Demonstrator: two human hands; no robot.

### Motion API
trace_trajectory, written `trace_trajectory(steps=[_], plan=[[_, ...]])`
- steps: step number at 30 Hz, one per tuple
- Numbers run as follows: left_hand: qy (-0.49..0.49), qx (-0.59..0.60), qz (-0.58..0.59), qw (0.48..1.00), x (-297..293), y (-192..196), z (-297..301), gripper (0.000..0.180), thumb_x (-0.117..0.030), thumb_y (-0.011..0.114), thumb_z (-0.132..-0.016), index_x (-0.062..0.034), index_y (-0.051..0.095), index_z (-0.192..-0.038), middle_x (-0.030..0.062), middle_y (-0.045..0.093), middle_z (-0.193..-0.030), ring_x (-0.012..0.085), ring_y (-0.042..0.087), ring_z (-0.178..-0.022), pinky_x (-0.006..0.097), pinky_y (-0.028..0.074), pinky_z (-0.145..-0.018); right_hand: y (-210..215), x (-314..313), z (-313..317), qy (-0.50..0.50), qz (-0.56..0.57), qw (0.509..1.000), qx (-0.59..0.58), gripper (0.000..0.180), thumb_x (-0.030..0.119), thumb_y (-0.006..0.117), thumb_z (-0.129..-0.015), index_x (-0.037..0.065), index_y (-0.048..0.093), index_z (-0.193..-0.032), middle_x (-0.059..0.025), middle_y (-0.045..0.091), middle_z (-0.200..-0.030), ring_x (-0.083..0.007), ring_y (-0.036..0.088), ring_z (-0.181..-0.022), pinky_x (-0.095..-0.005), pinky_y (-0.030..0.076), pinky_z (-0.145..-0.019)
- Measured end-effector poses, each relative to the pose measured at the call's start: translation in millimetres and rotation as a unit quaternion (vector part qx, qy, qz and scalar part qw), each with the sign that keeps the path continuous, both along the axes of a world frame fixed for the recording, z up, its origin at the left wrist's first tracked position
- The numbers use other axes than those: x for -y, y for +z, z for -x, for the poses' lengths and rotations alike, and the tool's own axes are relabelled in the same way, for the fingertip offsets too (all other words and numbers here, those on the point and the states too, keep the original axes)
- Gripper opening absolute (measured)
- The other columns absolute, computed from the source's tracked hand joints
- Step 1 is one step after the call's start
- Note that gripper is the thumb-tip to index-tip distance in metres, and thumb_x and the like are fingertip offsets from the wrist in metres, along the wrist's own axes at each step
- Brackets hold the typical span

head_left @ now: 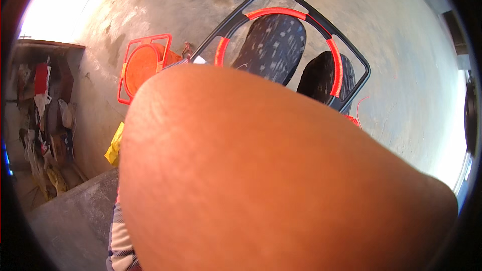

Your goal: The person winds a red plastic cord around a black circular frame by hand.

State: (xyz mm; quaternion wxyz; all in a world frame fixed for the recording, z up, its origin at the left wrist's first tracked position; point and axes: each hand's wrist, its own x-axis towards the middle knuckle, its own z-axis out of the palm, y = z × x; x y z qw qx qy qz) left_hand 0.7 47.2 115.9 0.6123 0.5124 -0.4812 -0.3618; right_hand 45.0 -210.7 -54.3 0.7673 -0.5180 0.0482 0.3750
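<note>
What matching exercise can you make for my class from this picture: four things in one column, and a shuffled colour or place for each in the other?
1. Big frame
2. Cord
3. Small frame
4. Cloth

A. Orange, left in the picture
B. Checked, at the lower left
C. Black
D. Red, wound around part of a frame

Pairs: 1-C, 2-D, 3-A, 4-B

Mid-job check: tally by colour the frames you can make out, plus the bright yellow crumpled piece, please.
Black frame with ribbed orange wrapping: 1
Orange frame: 1
Yellow crumpled piece: 1
Total: 3 visible; bare skin close to the camera hides part of the view.
</note>
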Motion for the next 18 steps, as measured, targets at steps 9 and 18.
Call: trace_trajectory(steps=[9,18], plan=[[0.163,0.033,0.08,0.983,-23.5,5.5,14.2,0.025,-0.019,0.057,-0.091,0.0025,0.069,-0.086,0.0146,0.066,-0.087,0.0283,0.061,-0.065,0.035,0.048,-0.051,0.7,-12.1,2.4,-0.002,-0.024,1.0,0.005,0.011,0.006,0.06,-0.08,0.003,0.05,-0.079,-0.0036,0.045,-0.054,-0.015,0.045,-0.048,-0.029,0.04,-0.049],[0.077,0.027,0.213,0.974,-63.6,-30.8,-22.1,0.031,-0.023,0.05,-0.097,0.0036,0.066,-0.101,0.0156,0.066,-0.1,0.0288,0.065,-0.08,0.036,0.052,-0.062,-3.7,0.7,12.9,-0.067,-0.002,0.998,-0.02,0.011,0.003,0.059,-0.079,0.003,0.05,-0.086,-0.0037,0.045,-0.053,-0.0154,0.047,-0.048,-0.0292,0.041,-0.05]])
